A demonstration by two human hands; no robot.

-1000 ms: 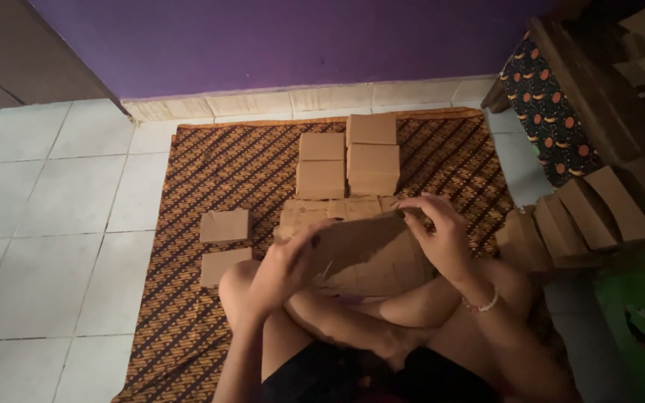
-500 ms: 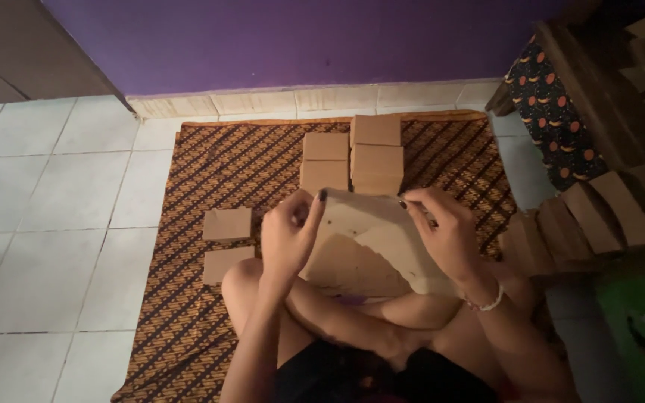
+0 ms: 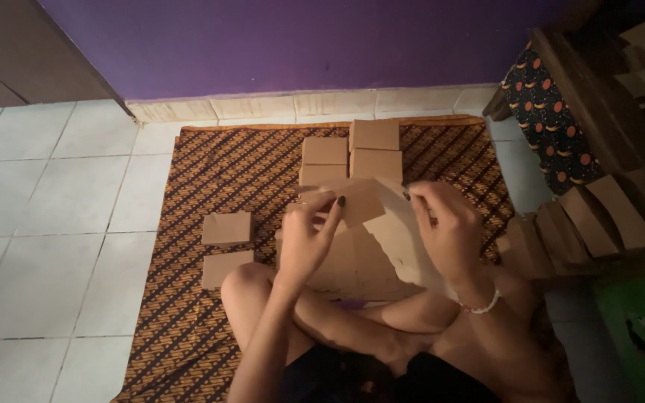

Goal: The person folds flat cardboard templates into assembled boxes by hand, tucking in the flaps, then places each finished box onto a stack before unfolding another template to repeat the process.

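Cardboard sheet (image 3: 367,224) pinched between fingers (image 3: 335,213), apparently both hands

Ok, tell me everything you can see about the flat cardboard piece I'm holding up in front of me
The cardboard sheet is plain brown, unprinted, looks like thin board, lighter on its lower right part. It is an unfolded blank held tilted above the crossed legs and the patterned mat. A narrow flap at its top edge is bent over. The left hand pinches that flap; the right hand grips the upper right edge. Its lower part blends with cardboard beneath, so the outline there is unclear.
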